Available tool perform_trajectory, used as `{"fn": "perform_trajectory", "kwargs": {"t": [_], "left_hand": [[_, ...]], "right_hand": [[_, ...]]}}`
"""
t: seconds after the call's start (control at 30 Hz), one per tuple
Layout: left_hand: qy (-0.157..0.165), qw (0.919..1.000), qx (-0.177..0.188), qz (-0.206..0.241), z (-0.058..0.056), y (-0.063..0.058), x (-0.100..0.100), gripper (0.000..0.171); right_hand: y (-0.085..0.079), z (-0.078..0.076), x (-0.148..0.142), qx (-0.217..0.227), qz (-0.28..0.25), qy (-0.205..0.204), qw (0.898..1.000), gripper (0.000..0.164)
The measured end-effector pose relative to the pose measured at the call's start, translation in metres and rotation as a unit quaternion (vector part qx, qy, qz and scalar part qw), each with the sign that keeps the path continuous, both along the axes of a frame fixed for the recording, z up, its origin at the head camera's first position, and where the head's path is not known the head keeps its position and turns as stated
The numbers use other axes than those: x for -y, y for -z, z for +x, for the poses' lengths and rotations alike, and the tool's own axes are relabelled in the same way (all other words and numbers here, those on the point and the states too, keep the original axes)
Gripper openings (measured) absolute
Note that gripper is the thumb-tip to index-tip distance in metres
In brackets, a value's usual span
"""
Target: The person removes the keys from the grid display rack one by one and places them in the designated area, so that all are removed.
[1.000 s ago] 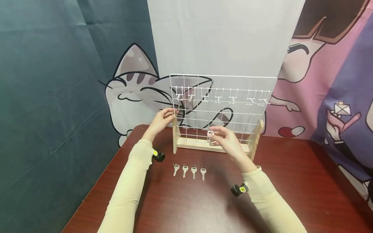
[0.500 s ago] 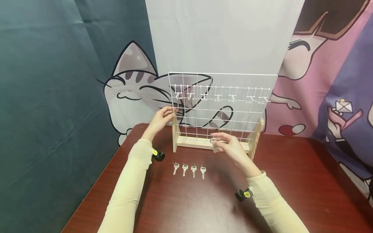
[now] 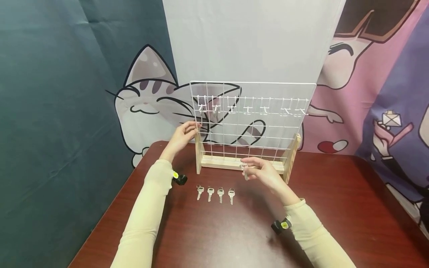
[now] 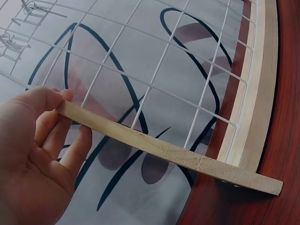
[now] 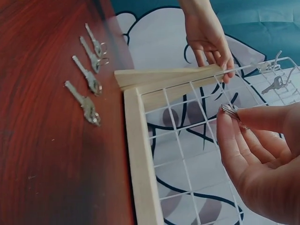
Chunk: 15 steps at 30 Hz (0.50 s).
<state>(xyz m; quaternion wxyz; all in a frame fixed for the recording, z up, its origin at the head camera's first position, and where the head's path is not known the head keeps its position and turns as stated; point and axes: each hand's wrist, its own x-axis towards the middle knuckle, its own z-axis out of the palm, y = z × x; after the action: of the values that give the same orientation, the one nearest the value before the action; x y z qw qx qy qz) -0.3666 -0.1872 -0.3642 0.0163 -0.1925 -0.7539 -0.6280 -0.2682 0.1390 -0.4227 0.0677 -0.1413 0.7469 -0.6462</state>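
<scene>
My left hand (image 3: 181,138) holds the top of the left wooden upright (image 4: 154,145) of a white wire grid rack (image 3: 253,82), thumb and fingers on either side of it. My right hand (image 3: 266,175) pinches a silver key (image 5: 229,111) between thumb and fingertips, in front of the rack's lower part and apart from the hooks. Keys hang on the two leftmost hooks; one hung key (image 5: 274,84) shows in the right wrist view. On the table, several silver keys with small rings lie in a row, the rightmost key (image 3: 231,196) among them.
A row of white hooks (image 3: 264,110) runs across the upper grid. The rack's wooden base bar (image 3: 221,162) stands on the dark red table (image 3: 201,234). Behind the table hangs a printed cloth (image 3: 147,111) with a cartoon cat.
My right hand has moved down and slightly toward me with the key, which now tilts differently. My left hand stays on the upright. The head view has shifted a little.
</scene>
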Motion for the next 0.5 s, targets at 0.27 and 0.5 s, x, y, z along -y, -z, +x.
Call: {"fn": "perform_trajectory", "kwargs": {"t": [0.27, 0.5], "left_hand": [[-0.013, 0.9997, -0.019, -0.006, -0.013, 0.015, 0.006, 0.035], [-0.023, 0.9993, -0.026, -0.015, -0.019, 0.020, 0.005, 0.032]], "right_hand": [[0.016, 0.003, -0.001, 0.040, -0.010, -0.004, 0.999, 0.041], [0.036, 0.002, -0.003, 0.056, 0.001, 0.011, 0.998, 0.037]]}}
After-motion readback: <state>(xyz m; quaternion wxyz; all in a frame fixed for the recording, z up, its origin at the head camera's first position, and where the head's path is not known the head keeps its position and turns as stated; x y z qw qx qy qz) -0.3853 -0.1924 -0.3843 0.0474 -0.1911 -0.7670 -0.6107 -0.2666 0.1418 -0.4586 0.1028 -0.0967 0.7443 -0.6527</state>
